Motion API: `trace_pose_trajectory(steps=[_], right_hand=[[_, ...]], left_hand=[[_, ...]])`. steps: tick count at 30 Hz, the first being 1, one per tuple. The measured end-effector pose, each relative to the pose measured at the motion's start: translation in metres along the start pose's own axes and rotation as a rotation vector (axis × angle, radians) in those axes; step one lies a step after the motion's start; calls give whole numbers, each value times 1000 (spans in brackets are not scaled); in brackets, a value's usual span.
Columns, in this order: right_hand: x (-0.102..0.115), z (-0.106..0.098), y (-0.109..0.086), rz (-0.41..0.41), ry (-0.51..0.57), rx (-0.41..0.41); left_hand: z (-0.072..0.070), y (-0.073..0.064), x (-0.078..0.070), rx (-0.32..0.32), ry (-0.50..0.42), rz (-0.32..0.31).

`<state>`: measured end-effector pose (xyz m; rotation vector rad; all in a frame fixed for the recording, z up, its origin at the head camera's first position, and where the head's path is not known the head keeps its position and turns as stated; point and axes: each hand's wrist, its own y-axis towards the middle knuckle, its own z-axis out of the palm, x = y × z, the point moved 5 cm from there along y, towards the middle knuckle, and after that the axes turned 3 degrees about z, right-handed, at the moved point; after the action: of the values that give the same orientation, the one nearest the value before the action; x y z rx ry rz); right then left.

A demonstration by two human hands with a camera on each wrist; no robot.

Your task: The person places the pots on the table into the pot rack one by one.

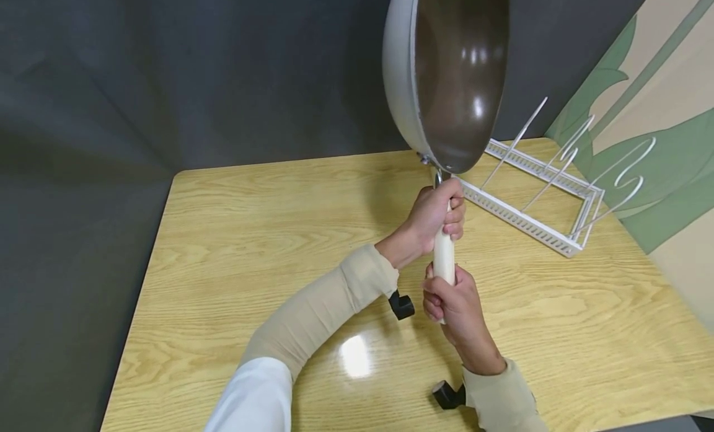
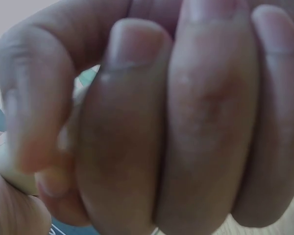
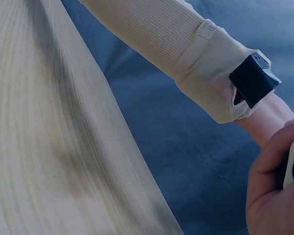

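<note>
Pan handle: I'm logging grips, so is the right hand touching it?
Touching. The head view shows the right hand curled round the pan handle near its end.

Head view: I log a yellowish wood-grained table (image 1: 234,252) filling most of the middle and bottom. Dark, faintly creased sheeting (image 1: 223,66) spans the upper part and left side. At upper right I note a beige wall (image 1: 688,264) with green leaf shapes (image 1: 669,165). White glare (image 1: 355,356) marks the tabletop, lower centre.
</note>
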<state>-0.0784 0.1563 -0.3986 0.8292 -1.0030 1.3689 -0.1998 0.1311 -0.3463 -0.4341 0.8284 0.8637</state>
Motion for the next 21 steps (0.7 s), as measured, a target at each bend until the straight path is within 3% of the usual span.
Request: trace_pose_trajectory(steps=[21], right_hand=[[-2,-5,2,29,19,-28]], left_hand=[[8,7,3,18,71,13]])
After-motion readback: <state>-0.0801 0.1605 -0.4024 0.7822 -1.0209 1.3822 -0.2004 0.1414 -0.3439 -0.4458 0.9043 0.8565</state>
